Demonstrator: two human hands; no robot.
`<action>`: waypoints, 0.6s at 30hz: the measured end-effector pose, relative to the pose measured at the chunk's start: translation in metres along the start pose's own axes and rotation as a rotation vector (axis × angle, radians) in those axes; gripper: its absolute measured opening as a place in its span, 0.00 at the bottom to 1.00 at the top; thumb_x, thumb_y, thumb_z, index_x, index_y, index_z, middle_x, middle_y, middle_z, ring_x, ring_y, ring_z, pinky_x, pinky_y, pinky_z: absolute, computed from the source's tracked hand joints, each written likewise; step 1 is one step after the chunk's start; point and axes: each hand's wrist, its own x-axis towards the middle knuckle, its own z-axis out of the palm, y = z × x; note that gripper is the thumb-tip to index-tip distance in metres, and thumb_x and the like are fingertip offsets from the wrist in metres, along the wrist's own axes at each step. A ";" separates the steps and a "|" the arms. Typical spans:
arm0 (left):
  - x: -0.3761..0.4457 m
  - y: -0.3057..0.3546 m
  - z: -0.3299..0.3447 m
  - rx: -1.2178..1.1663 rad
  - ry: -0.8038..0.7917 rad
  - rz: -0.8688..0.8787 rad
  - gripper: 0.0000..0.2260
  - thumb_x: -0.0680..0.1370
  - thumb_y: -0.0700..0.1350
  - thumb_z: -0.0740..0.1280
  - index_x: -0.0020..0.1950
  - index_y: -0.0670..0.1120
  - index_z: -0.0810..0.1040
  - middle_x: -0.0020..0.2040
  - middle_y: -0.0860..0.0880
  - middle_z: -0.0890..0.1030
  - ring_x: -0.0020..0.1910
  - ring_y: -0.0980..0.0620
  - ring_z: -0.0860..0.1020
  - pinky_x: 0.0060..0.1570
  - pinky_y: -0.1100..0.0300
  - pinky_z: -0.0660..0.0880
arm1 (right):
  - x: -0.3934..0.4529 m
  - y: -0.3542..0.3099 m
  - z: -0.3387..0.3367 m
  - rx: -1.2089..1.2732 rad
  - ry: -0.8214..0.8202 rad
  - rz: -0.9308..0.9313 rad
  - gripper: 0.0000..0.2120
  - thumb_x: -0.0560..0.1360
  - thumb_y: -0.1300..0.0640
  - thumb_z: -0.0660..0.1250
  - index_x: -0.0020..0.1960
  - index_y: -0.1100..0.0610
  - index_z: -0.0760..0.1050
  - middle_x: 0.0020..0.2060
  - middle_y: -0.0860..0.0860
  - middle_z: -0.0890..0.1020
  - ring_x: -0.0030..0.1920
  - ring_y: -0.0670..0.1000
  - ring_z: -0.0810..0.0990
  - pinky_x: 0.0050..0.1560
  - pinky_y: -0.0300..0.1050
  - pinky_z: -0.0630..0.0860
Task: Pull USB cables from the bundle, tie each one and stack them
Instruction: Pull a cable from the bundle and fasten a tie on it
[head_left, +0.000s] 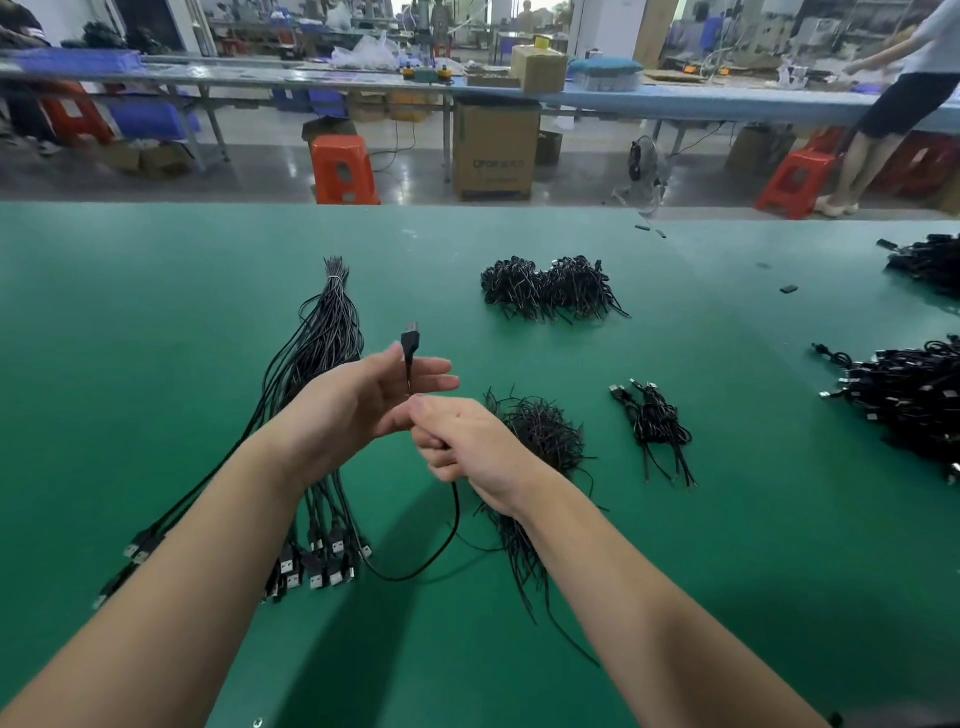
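One black USB cable (410, 347) is held up over the green table (156, 291), its plug pointing away from me. My left hand (363, 400) pinches it just below the plug with thumb against fingers. My right hand (467, 441) grips the same cable lower down in a fist; the rest hangs in a loop to the table. The bundle of long black USB cables (322, 343) lies to the left, tied at its far end, plugs fanned toward me. A small stack of tied cables (652, 421) lies to the right.
A heap of black twist ties (543, 436) lies under my right wrist. A pile of tied cables (550, 288) sits further back, with larger cable piles (904, 400) at the right edge. Beyond the table stand orange stools, cardboard boxes and a person.
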 end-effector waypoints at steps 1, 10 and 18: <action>0.000 -0.001 0.001 -0.005 -0.007 0.005 0.24 0.82 0.54 0.55 0.66 0.37 0.76 0.63 0.40 0.81 0.64 0.45 0.79 0.54 0.61 0.78 | -0.001 0.000 0.001 -0.004 0.003 0.012 0.15 0.85 0.49 0.56 0.50 0.54 0.79 0.30 0.43 0.62 0.28 0.44 0.57 0.27 0.36 0.55; -0.003 -0.007 0.000 0.100 -0.100 -0.069 0.21 0.82 0.51 0.56 0.64 0.43 0.81 0.64 0.41 0.81 0.66 0.45 0.78 0.59 0.62 0.75 | -0.004 -0.002 0.003 -0.050 -0.007 0.043 0.19 0.86 0.54 0.55 0.36 0.52 0.62 0.27 0.42 0.62 0.26 0.43 0.56 0.27 0.37 0.53; -0.002 -0.007 0.000 0.167 -0.023 -0.038 0.21 0.80 0.49 0.55 0.61 0.44 0.83 0.60 0.35 0.81 0.60 0.42 0.79 0.58 0.61 0.74 | -0.002 0.000 0.001 0.029 -0.015 0.057 0.16 0.85 0.53 0.56 0.40 0.53 0.71 0.28 0.44 0.61 0.27 0.44 0.56 0.26 0.36 0.53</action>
